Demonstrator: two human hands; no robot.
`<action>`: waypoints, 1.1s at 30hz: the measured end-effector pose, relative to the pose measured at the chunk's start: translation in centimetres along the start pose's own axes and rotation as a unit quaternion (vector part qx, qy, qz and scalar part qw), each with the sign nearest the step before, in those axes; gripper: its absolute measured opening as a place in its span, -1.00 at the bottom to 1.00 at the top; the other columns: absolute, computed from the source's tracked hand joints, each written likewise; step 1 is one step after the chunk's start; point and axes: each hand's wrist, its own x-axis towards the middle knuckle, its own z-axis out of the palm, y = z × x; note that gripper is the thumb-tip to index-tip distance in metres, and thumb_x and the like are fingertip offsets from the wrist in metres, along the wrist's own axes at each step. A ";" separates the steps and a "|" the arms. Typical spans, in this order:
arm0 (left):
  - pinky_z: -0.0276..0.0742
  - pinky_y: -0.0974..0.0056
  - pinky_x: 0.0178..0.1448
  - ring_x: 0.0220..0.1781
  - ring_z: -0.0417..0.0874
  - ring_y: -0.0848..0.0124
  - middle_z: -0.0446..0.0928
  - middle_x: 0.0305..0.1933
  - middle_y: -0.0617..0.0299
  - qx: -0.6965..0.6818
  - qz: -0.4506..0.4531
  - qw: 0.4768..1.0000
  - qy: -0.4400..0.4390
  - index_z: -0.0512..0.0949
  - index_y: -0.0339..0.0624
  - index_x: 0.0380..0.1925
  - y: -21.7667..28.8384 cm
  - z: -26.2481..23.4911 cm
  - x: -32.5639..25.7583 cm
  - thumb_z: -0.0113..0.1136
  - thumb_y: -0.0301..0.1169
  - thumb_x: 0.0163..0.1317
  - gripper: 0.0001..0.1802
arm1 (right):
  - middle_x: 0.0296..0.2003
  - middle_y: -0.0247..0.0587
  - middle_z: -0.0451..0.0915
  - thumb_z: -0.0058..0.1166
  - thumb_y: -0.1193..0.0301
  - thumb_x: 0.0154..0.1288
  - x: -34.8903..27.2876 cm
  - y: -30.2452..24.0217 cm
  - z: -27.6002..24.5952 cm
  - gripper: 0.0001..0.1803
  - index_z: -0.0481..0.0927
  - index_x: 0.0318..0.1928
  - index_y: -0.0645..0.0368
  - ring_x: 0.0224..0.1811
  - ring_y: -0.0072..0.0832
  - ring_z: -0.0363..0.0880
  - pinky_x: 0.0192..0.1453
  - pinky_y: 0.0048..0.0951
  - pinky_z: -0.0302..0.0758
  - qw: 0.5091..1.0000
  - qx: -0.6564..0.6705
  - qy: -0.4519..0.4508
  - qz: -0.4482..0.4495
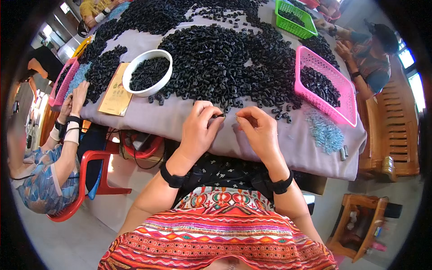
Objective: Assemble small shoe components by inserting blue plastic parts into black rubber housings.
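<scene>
My left hand (199, 129) is closed in a pinch on a small black plastic piece (219, 115) at the table's near edge. Just to its right, my right hand (260, 131) has thumb and forefinger pressed together; whatever lies between them is too small to make out. The two hands are a short gap apart. A broad heap of similar black plastic pieces (211, 63) spreads just beyond my fingers. Right of my right hand lies a pile of small clear bluish pieces (326, 134).
A white round bowl (146, 93) and a yellowish booklet (115, 95) sit left. A pink basket (352, 118) stands right, a green basket (292, 28) far right, all with black pieces except the booklet. Other people work at the left and right sides; a red chair (83, 180) stands left.
</scene>
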 end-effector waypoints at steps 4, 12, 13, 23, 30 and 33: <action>0.45 0.45 -0.32 -0.42 0.52 0.60 0.57 -0.19 0.29 -0.161 -0.035 0.986 -0.008 0.55 -0.23 -0.15 1.1 -0.3 -0.2 0.21 -0.55 0.30 -0.86 | -0.32 -0.18 0.65 0.17 0.58 0.24 -0.7 0.3 1.1 -0.87 0.64 -0.19 0.29 -0.31 -0.51 0.63 -0.19 -0.48 0.56 0.999 0.042 0.010 -0.017; 0.43 0.52 -0.29 -0.41 0.50 0.67 0.59 -0.27 0.36 -0.196 -0.116 0.965 -0.132 0.57 -0.22 -0.01 1.6 -1.0 -0.3 0.16 -0.58 0.34 -0.76 | -0.33 -0.23 0.65 0.15 0.62 0.28 -0.8 1.8 1.9 -0.88 0.63 -0.18 0.30 -0.34 -0.58 0.65 -0.23 -0.54 0.58 0.993 0.119 -0.009 -0.022; 0.43 0.52 -0.29 -0.41 0.50 0.67 0.59 -0.27 0.36 -0.197 -0.118 0.964 -0.132 0.57 -0.22 -0.01 1.4 -0.9 -0.5 0.16 -0.58 0.34 -0.76 | -0.33 -0.23 0.65 0.15 0.62 0.28 -0.8 1.6 1.9 -0.88 0.63 -0.18 0.30 -0.34 -0.58 0.65 -0.23 -0.54 0.58 0.993 0.119 -0.011 -0.021; 0.50 0.50 -0.21 -0.30 0.58 0.62 0.61 -0.27 0.36 -0.386 -0.185 0.900 -0.078 0.60 -0.26 -0.07 1.2 -0.9 -0.4 0.19 -0.54 0.35 -0.83 | -0.34 -0.31 0.66 0.14 0.62 0.30 -1.0 0.7 1.5 -0.90 0.61 -0.18 0.32 -0.32 -0.65 0.65 -0.21 -0.58 0.59 0.976 0.204 -0.036 0.064; 0.58 0.49 -0.20 -0.32 0.62 0.63 0.65 -0.22 0.31 -0.318 -0.246 0.897 -0.184 0.57 -0.28 -0.01 2.3 -1.6 -0.2 0.16 -0.49 0.40 -0.79 | -0.33 -0.26 0.65 0.17 0.63 0.25 -0.8 0.9 0.5 -0.91 0.65 -0.23 0.29 -0.30 -0.61 0.63 -0.22 -0.56 0.57 0.992 0.103 -0.054 0.053; 0.59 0.49 -0.26 -0.35 0.62 0.64 0.64 -0.27 0.32 -0.343 -0.273 0.873 -0.215 0.56 -0.26 -0.01 2.5 -1.9 -0.2 0.14 -0.47 0.41 -0.80 | -0.31 -0.23 0.64 0.19 0.61 0.25 -0.9 0.8 0.6 -0.90 0.67 -0.21 0.30 -0.29 -0.56 0.63 -0.19 -0.53 0.55 0.989 0.131 -0.052 0.050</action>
